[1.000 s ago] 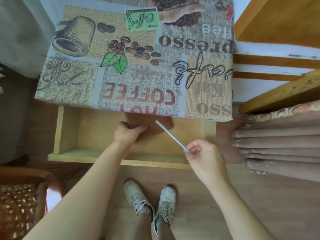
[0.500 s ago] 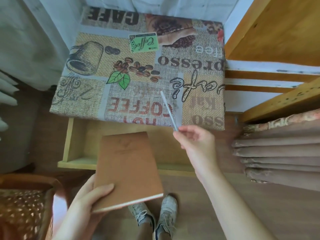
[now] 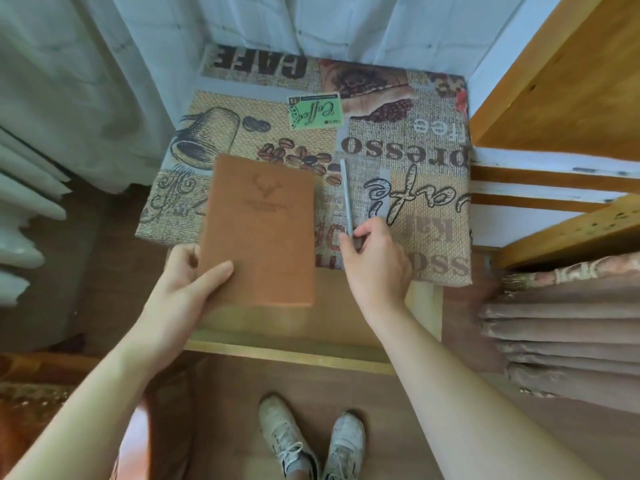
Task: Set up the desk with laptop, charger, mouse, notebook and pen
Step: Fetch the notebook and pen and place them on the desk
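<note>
Two of the five desk items are in view, and I judge neither is fully set down yet. My left hand (image 3: 187,289) grips the near left corner of one brown notebook (image 3: 259,230), thumb on top of the cover and fingers underneath. The notebook's far half is over the desk (image 3: 433,216), which is covered in a coffee-print cloth; its near half still hangs over the open drawer (image 3: 294,351) below my hands. I cannot tell whether the far edge already touches the cloth.

My right hand (image 3: 375,265) pinches the near end of one slim silver pen (image 3: 346,195) between thumb and fingertips. The pen points away from me, just right of the notebook and roughly parallel to its long edge, lying on or just above the cloth; I cannot tell which.

By my reading, the notebook and pen are about to be placed. The laptop, charger and mouse are nowhere in view, so those three steps look undone. The drawer also stands open beneath my wrists.

Count: one notebook, one pen, one desk, one drawer, two hands, both holding something. Below my arms I see two pale shoes (image 3: 311,441) on the wooden floor. To the right of my right hand are wooden shelves (image 3: 571,81), with folded cloth (image 3: 571,323) stacked lower down.
</note>
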